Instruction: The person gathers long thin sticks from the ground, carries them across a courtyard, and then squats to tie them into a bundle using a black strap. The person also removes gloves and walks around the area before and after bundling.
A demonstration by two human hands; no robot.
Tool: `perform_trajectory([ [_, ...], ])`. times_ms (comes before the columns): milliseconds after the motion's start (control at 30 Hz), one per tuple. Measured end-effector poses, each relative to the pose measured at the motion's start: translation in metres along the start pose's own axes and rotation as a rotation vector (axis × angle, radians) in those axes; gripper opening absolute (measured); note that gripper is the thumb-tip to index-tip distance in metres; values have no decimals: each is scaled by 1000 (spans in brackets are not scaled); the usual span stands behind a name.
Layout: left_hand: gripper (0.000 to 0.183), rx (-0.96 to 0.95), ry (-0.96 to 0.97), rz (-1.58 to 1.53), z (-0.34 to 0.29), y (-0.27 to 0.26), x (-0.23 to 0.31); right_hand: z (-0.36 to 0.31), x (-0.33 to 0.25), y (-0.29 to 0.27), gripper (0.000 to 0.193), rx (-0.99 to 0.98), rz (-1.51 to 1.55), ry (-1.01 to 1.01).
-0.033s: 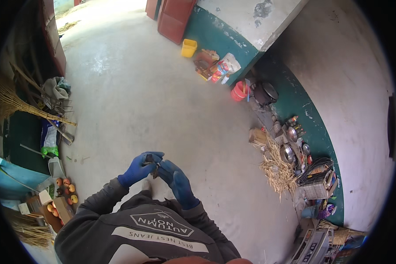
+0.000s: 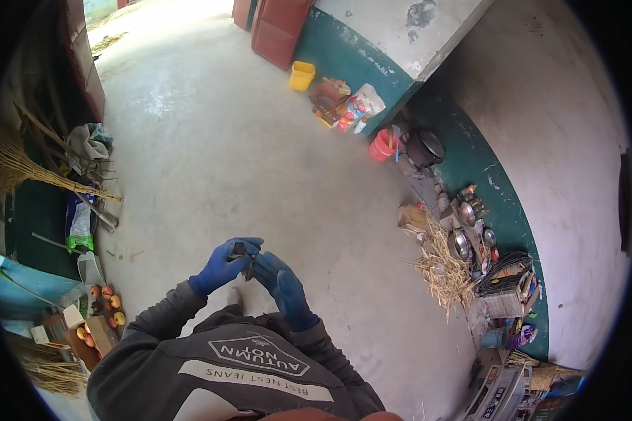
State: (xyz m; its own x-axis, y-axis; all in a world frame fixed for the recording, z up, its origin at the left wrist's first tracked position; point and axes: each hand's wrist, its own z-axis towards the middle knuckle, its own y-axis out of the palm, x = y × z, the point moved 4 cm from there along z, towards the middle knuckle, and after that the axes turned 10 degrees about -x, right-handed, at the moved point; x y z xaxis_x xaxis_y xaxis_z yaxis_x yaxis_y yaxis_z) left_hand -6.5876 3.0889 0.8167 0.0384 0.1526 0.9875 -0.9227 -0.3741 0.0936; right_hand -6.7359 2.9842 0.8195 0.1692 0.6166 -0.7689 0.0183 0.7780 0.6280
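Gripping small dark thing [image 2: 239, 248] at chest front, clock read with twelve at picture top. Left hand [image 2: 228, 268]: blue glove, fingers curled round the thing, little gap left. Right hand [image 2: 282, 286]: blue glove, fingers mostly straight and side by side, tips at the thing from its 4 o'clock side; can't tell if they pinch it or only touch. Exact kind of thing unclear, mostly covered by gloves.

Handling, my judgement: left should do the steadying, firm but no squeeze, with right fingertips doing the fine work. Gloves likely dull the feel, so small slow moves; elbows tucked in, thing near the body and in sight.

Orientation: visible bits poke out above and below the left fingers, so long axis seems to run 11 to 5 o'clock. Dark end up near 11, browner end down near 5. Front or back end: can't tell. Tilt toward camera: can't tell.

Further out: shoe [image 2: 235, 297] just below, at 7; concrete floor [image 2: 211, 175] around. Fruit [image 2: 115, 300] between 8 and 9, broom [image 2: 56, 172] at 10, yellow bin [image 2: 302, 76] past 12, pink bucket [image 2: 382, 146] between 1 and 2, straw [image 2: 442, 270] at 3.
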Motion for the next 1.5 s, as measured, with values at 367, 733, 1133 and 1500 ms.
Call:
perform_trajectory([
  [367,26,137,-198,-52,194,-91,-15,187,-29,-139,47,19,-510,115],
  [733,29,531,-228,52,415,-149,-37,381,-118,-275,32,-117,-547,339],
  [1133,40,449,-132,-415,617,-272,-94,598,-159,-373,33,5,-518,162],
  [1500,34,172,-116,-217,793,-430,-78,789,-230,-407,52,75,-412,96],
])
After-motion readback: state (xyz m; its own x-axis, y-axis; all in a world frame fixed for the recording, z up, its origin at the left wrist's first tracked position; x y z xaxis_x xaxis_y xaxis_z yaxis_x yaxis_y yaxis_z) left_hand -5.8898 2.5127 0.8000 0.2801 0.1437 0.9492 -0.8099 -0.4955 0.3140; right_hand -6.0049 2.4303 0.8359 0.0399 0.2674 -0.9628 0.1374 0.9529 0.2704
